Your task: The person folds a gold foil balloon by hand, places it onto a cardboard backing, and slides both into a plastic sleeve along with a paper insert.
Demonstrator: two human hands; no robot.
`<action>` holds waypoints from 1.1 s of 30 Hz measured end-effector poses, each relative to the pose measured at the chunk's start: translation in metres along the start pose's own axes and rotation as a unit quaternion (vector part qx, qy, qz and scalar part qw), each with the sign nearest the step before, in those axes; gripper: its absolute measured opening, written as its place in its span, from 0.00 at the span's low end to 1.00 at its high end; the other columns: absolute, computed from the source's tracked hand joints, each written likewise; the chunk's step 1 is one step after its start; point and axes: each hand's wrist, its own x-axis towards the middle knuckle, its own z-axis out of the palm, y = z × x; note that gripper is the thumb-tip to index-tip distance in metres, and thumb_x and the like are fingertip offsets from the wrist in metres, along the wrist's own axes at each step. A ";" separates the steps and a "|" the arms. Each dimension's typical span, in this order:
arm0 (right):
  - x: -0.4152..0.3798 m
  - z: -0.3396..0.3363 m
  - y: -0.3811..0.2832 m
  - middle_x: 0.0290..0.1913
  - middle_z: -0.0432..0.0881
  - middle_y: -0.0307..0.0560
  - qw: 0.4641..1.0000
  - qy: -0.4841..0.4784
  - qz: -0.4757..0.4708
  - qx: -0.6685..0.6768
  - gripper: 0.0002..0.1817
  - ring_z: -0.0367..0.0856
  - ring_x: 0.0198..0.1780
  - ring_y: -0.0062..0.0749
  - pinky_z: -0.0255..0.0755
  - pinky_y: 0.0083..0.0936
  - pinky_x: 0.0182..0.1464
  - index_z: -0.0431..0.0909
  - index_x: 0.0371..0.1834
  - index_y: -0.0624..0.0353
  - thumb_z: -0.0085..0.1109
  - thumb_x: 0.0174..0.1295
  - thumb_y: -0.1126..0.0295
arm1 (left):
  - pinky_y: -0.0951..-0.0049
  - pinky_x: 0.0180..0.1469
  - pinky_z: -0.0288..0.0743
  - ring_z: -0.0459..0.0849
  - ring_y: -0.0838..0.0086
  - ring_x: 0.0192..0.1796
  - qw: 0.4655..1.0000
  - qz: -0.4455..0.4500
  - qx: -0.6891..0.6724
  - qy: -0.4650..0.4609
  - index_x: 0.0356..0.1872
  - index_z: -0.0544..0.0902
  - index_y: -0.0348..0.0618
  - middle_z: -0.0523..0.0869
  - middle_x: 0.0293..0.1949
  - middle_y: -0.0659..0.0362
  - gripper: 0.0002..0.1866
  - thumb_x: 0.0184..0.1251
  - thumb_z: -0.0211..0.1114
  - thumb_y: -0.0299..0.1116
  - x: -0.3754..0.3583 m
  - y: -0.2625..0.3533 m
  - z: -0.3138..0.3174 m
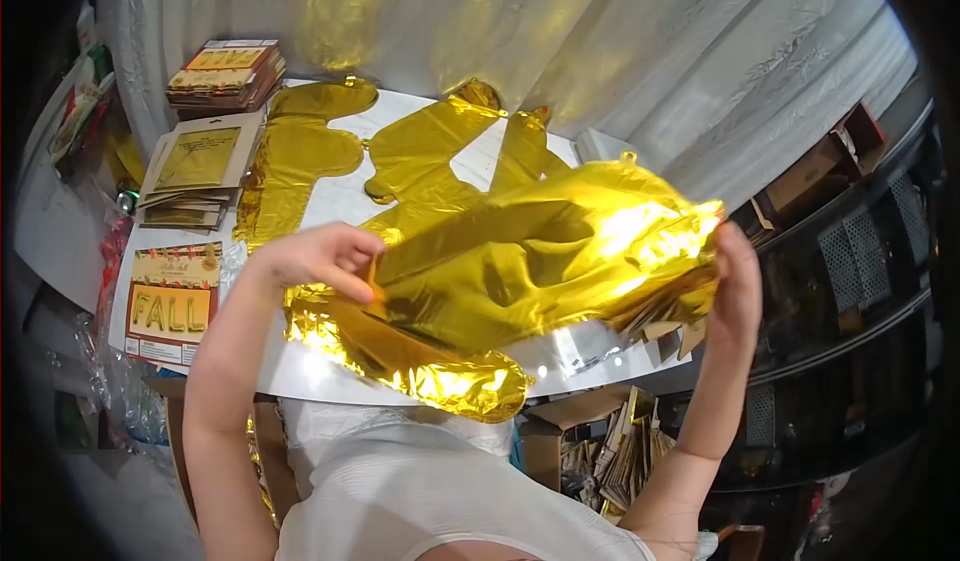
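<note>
A large gold foil balloon (500, 271), flat and creased, is stretched between my two hands above the white table (325, 199). My left hand (335, 261) pinches its left end, fingers closed. At the right my right hand (735, 261) grips the other end near a shiny corner. Part of the foil hangs down below my left hand to the table's front edge. Behind it, more flat gold foil balloons lie on the table: an F-shaped one (300, 151) at the left, another (430, 146) in the middle and a third (522, 146) further right.
Stacked packages (222, 76) stand at the back left, above cards with gold foil (195, 161) and a FALL package (172, 306). An open box of cardboard pieces (610, 451) sits below the front edge. Dark shelving (850, 271) is at right, a grey curtain (600, 41) behind.
</note>
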 end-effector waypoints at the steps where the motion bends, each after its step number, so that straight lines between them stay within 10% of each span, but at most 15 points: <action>1: -0.015 0.043 0.005 0.37 0.86 0.32 0.992 0.095 0.058 0.057 0.04 0.79 0.35 0.13 0.71 0.13 0.38 0.87 0.45 0.56 0.70 0.75 0.69 | 0.79 0.46 0.81 0.86 0.84 0.42 0.999 0.015 0.016 0.036 0.52 0.86 0.36 0.88 0.40 0.67 0.17 0.66 0.82 0.25 -0.007 -0.012 -0.017; 5: -0.030 0.018 0.139 0.32 0.82 0.26 0.983 0.047 0.176 -0.021 0.04 0.70 0.29 0.10 0.60 0.12 0.32 0.88 0.43 0.53 0.70 0.76 0.66 | 0.83 0.41 0.80 0.89 0.86 0.42 0.975 -0.025 0.095 0.200 0.48 0.86 0.40 0.90 0.41 0.66 0.17 0.62 0.83 0.23 -0.020 -0.047 -0.055; 11: -0.051 0.024 0.236 0.39 0.87 0.35 0.976 -0.005 0.216 -0.038 0.10 0.84 0.37 0.15 0.76 0.13 0.42 0.83 0.52 0.60 0.70 0.71 0.80 | 0.83 0.34 0.73 0.80 0.88 0.31 0.935 -0.033 0.204 0.287 0.40 0.85 0.39 0.80 0.30 0.70 0.16 0.55 0.84 0.20 -0.020 -0.066 -0.041; 16: -0.057 0.045 0.210 0.38 0.81 0.34 0.981 -0.023 0.151 -0.117 0.31 0.84 0.36 0.16 0.78 0.17 0.39 0.70 0.69 0.57 0.74 0.65 0.83 | 0.78 0.35 0.76 0.82 0.82 0.31 0.911 -0.028 0.246 0.330 0.39 0.85 0.39 0.82 0.31 0.66 0.19 0.47 0.87 0.22 -0.029 -0.065 -0.036; 33: -0.058 0.057 0.199 0.37 0.78 0.36 0.927 -0.115 0.131 -0.332 0.33 0.84 0.32 0.17 0.75 0.17 0.32 0.69 0.68 0.57 0.77 0.64 0.78 | 0.62 0.43 0.80 0.85 0.62 0.40 0.860 -0.068 0.327 0.385 0.45 0.81 0.37 0.84 0.35 0.54 0.32 0.37 0.91 0.26 -0.050 -0.061 -0.042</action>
